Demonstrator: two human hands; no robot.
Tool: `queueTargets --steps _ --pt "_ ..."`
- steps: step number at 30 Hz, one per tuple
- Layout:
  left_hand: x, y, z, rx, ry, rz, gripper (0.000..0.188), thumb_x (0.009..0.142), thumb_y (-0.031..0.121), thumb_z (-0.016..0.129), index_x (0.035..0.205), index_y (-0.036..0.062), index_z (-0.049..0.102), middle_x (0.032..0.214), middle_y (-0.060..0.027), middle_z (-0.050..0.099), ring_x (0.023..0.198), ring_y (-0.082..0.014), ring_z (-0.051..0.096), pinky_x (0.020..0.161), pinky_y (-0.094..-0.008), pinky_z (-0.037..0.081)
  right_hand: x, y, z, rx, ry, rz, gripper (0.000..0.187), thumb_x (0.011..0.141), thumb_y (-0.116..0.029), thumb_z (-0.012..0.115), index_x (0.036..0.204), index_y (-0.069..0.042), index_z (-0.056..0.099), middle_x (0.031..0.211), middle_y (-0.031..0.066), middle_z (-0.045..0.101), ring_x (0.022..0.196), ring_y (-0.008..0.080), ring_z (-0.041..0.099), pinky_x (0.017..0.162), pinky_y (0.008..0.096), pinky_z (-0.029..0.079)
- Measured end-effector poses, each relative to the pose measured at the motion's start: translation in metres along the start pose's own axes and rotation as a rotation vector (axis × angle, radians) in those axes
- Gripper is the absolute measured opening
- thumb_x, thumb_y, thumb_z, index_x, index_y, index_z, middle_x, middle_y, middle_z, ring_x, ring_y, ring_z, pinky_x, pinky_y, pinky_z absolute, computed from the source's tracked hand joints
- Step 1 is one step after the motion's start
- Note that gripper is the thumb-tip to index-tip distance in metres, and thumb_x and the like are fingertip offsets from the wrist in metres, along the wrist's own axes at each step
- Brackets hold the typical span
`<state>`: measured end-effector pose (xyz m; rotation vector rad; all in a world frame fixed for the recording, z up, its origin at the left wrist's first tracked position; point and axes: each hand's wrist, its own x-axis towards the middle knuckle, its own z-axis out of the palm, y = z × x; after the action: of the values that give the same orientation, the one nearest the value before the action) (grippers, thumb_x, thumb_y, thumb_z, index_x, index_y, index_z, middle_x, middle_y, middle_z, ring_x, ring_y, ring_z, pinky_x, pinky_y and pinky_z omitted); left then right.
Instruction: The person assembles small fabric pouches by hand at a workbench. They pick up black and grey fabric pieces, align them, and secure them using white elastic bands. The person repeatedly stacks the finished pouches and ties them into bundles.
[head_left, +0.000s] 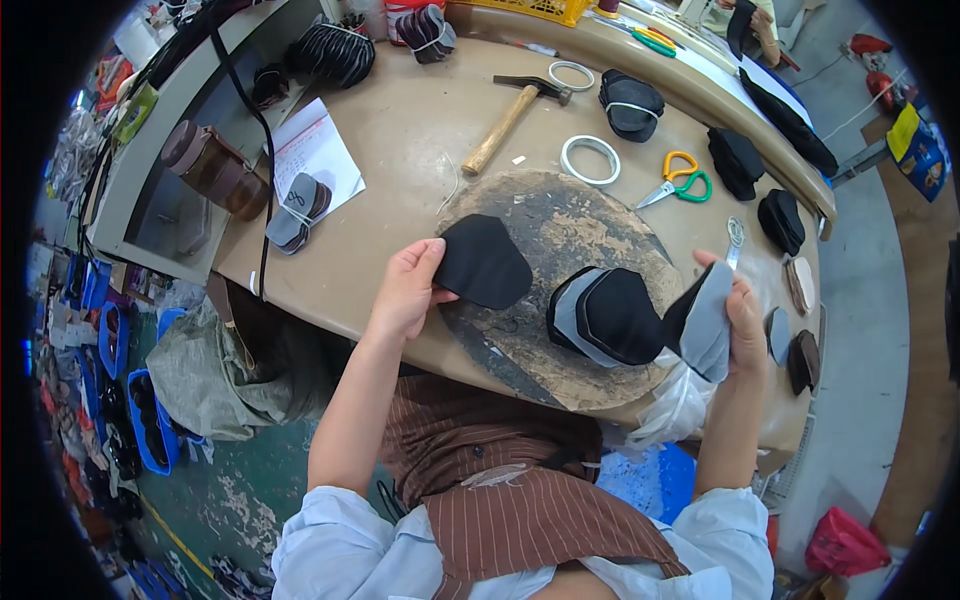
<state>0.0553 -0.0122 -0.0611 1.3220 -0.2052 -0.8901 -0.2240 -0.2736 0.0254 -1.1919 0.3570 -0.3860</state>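
On my feed, I judge the work partway: the left hand (408,285) pinches one loose black piece (485,262), the right hand (745,325) holds grey-and-black pieces (708,325), and an unheld stack (622,318) sits on the round block (570,225).

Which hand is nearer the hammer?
Left. The left hand is on the near side of the hammer and a little to its left; the right hand is farther off, also on the near side but well to the right.
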Motion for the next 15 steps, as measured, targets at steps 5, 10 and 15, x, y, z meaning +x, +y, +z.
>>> queueTargets --steps 5,10,15 --pt "-0.012 0.014 0.016 0.953 0.317 0.505 0.031 0.088 0.021 0.065 0.11 -0.0003 0.062 0.096 -0.0124 0.064 0.085 -0.0247 0.064 0.074 -0.0334 0.053 -0.026 0.014 -0.032 -0.061 0.161 0.055 0.049 0.084 -0.034 0.071 0.114 0.001 0.055 0.09 0.0061 0.065 0.075 0.0126 0.065 0.067 0.0242 0.053" --pt "-0.03 0.025 0.099 0.796 0.048 0.614 0.041 0.079 0.029 0.074 0.107 0.0008 0.063 0.105 -0.0168 0.06 0.096 -0.0344 0.06 0.083 -0.0385 0.049 -0.041 0.021 -0.042 0.167 0.117 -0.051 0.026 0.092 -0.018 0.063 0.112 -0.003 0.057 0.098 0.0088 0.067 0.083 0.0173 0.067 0.076 0.0301 0.055" --pt "-0.016 -0.007 0.157 1.123 -0.092 0.469 0.052 0.068 0.031 0.083 0.103 -0.0022 0.063 0.097 -0.0183 0.065 0.092 -0.034 0.063 0.081 -0.0403 0.05 -0.049 0.022 -0.03 0.075 0.209 -0.044 0.029 0.089 -0.017 0.066 0.114 -0.005 0.056 0.098 0.0059 0.067 0.085 0.016 0.067 0.076 0.0294 0.055"
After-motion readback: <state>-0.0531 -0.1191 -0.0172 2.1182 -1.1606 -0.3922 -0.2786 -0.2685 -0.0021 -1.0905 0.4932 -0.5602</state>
